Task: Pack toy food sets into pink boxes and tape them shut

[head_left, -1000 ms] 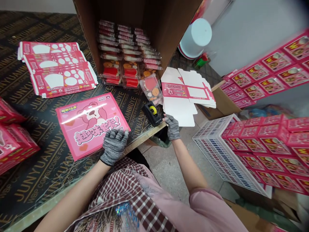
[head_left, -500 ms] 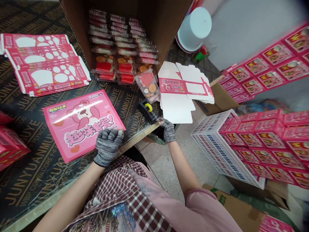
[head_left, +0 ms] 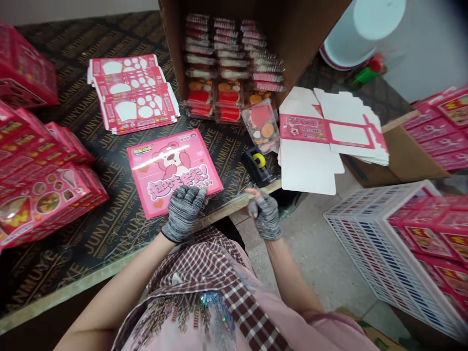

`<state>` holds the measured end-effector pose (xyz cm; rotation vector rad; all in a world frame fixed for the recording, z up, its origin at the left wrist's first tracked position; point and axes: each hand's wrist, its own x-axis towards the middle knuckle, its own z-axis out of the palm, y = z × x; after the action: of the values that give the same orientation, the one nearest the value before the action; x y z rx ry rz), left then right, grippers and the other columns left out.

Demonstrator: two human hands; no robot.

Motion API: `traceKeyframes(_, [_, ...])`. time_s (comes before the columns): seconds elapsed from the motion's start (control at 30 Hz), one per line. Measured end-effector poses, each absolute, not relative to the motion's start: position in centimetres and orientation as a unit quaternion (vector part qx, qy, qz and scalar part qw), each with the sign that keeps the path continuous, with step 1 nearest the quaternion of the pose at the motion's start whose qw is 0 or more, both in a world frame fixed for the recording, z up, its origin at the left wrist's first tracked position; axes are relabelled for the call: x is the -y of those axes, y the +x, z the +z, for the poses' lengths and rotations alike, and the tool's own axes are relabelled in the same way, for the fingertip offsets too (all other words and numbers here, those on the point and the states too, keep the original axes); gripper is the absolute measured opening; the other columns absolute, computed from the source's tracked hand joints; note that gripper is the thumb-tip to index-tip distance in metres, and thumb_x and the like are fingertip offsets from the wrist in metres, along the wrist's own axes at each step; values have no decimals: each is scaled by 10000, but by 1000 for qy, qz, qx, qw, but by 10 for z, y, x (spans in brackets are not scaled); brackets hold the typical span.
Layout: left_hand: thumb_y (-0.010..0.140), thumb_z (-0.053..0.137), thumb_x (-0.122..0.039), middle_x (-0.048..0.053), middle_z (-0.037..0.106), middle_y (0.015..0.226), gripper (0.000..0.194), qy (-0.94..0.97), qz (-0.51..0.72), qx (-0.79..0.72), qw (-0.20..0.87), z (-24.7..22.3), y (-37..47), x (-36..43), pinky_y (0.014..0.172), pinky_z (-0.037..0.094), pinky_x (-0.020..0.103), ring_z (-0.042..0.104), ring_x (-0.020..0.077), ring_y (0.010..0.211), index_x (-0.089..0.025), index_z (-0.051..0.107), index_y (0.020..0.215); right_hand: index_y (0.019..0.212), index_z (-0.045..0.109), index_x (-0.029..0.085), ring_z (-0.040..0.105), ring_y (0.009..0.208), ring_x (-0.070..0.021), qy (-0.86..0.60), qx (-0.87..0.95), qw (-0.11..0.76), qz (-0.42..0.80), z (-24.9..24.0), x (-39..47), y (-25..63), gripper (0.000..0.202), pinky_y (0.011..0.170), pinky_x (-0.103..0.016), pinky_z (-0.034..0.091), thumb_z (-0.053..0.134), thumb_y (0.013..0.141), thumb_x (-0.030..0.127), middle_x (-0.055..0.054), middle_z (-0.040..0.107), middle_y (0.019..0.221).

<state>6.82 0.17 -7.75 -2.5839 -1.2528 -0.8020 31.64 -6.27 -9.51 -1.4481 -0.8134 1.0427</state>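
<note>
A pink box (head_left: 151, 173) with a cartoon bear on its face lies flat near the table's front edge. My left hand (head_left: 185, 212), in a grey fingerless-tip glove, is on its near edge with fingers curled over it. My right hand (head_left: 266, 214), gloved alike, hovers just off the table edge, right of the box. Its index finger points left and the other fingers are bent; anything pinched there is too small to make out. A black tape dispenser (head_left: 256, 168) with a yellow core stands just beyond that hand.
Flat printed cartons lie in a stack (head_left: 139, 109) at the back left and another white-and-pink stack (head_left: 310, 168) at right. An open brown carton (head_left: 310, 53) holds rows of clear packs. Filled pink boxes (head_left: 54, 195) stand at left. A white basket (head_left: 369, 243) of boxes is at right.
The view has swung left, shifting the scene rightward. My right hand has come away from the tape dispenser's front toward the pink box. My left hand stays on the box's near edge.
</note>
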Motion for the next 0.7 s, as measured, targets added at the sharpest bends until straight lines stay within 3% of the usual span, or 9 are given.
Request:
traceKeyframes(0.1, [961, 566, -233, 75, 702, 809, 118, -863, -290, 412, 37, -78, 60, -1, 722, 505, 368, 660, 230, 781, -197, 667, 1010, 1024, 766, 174, 188, 342, -67, -481, 326, 523, 623, -71, 56, 267, 496, 395, -243, 155, 654, 850, 625, 119, 301, 385])
traceKeyframes(0.2, [963, 550, -237, 74, 686, 817, 104, -852, -291, 436, 9, -79, 57, 1, 721, 518, 367, 661, 227, 784, -194, 637, 1002, 970, 771, 161, 163, 325, -60, -430, 314, 505, 679, -67, 46, 242, 556, 380, -246, 127, 637, 843, 686, 122, 283, 355])
traceKeyframes(0.33, [955, 553, -179, 71, 674, 820, 122, -858, -304, 412, 37, -77, 55, 2, 714, 521, 350, 639, 212, 766, -188, 626, 1053, 952, 767, 150, 168, 333, -60, -439, 308, 493, 685, -79, 42, 235, 608, 388, -251, 131, 604, 849, 727, 117, 289, 356])
traceKeyframes(0.5, [927, 554, -118, 57, 656, 829, 320, -899, -282, 327, 80, -69, 55, -1, 697, 461, 347, 586, 215, 750, -215, 655, 1215, 839, 736, 177, 163, 320, -67, -454, 290, 498, 680, -92, 42, 235, 647, 379, -262, 148, 568, 814, 802, 117, 248, 343])
traceKeyframes(0.6, [941, 573, -252, 87, 649, 847, 246, -893, -263, 360, 65, -66, 60, -2, 680, 418, 354, 571, 232, 760, -197, 729, 1122, 742, 686, 196, 180, 328, -76, -463, 312, 490, 670, -100, 39, 232, 674, 390, -269, 160, 487, 836, 834, 105, 244, 350])
traceKeyframes(0.7, [943, 595, -364, 88, 643, 800, 228, -872, -266, 406, 62, -69, 68, -3, 657, 364, 345, 570, 235, 747, -217, 770, 943, 540, 516, 233, 277, 365, -95, -522, 391, 486, 582, -107, 37, 225, 688, 434, -282, 236, 372, 925, 785, 57, 295, 380])
